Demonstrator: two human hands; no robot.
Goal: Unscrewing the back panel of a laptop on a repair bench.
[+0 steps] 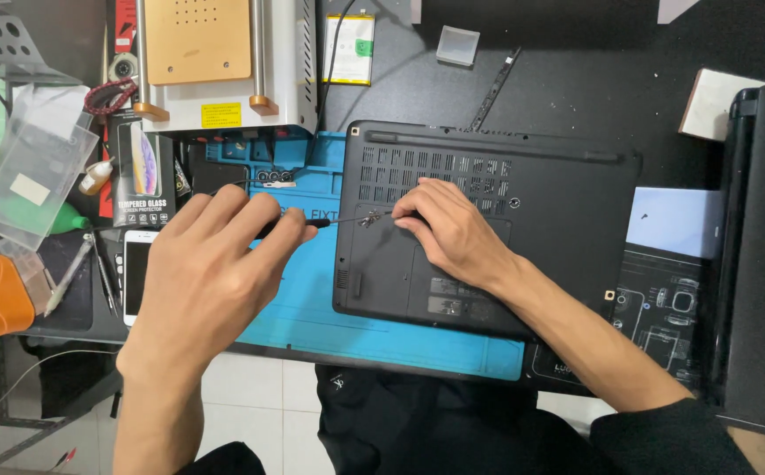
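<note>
The black plastic laptop (488, 229), underside up, lies on your blue rubber work mat (312, 299), at three o'clock from your left hand (211, 273). That hand is clenched around a thin black-handled screwdriver (330, 222), its tip on the laptop base at nine o'clock from your right hand (453, 233), whose fingertips (404, 214) pinch near the tip.

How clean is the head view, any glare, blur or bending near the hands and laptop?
Head view: even overhead light, soft shadows; left hand and right hand sharp, thin screwdriver tip hard to resolve against the dark laptop; slight wide-angle bending at the edges; mild glare on clear plastic bag.
</note>
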